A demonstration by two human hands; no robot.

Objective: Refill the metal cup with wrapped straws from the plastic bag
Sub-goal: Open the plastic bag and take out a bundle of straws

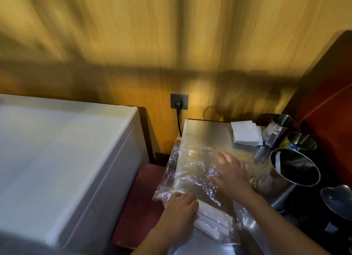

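Note:
A clear, crinkled plastic bag (192, 171) lies flat on the steel counter (205, 132). White wrapped straws (213, 223) sit in its near end. My left hand (180, 211) is curled over the bag's near-left edge, gripping the plastic beside the straws. My right hand (231, 173) rests flat on top of the bag with fingers spread, blurred by motion. The large metal cup (291, 171) stands just right of the bag; one white wrapped straw leans inside it against the left wall.
Two smaller metal cups (280, 129) (300, 141) and a stack of white napkins (245, 132) stand at the back right. A dark bowl (337, 199) sits at the right edge. A white chest appliance (62, 159) fills the left, with a wall socket and cord (179, 102) behind.

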